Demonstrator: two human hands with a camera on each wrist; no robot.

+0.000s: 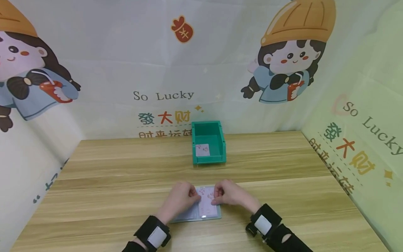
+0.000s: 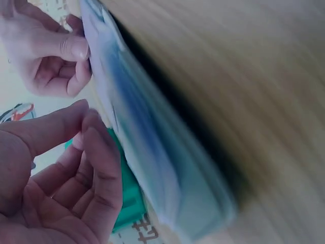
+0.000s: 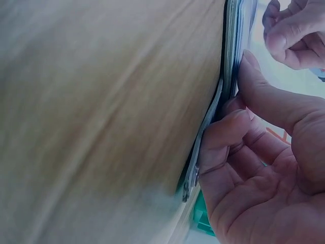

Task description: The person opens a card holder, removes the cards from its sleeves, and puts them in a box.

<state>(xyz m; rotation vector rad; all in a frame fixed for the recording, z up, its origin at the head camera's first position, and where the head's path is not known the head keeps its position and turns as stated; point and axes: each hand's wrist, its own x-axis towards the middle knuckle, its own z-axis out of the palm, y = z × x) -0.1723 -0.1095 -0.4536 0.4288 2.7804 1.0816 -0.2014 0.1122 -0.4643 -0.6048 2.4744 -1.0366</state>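
Note:
A small card album (image 1: 185,214) with clear sleeves lies spread on the table, a pink-patterned card (image 1: 207,206) on its right page. My right hand (image 1: 231,193) pinches the album's right edge; in the right wrist view the thumb (image 3: 252,76) lies on the stacked pages, with curled fingers at their edge. Over the album's middle is my left hand (image 1: 181,197), at the card's left side. Its thumb and forefinger meet in the left wrist view, and nothing shows between them. A thin flap with a metal stud (image 3: 189,184) juts from the album beside the right fingers.
A green open-front bin (image 1: 209,162) stands at the table's back edge, with a similar pink-patterned card (image 1: 202,150) inside. The wood-grain table (image 1: 126,168) meets printed cloth walls (image 1: 220,70) at the back and sides.

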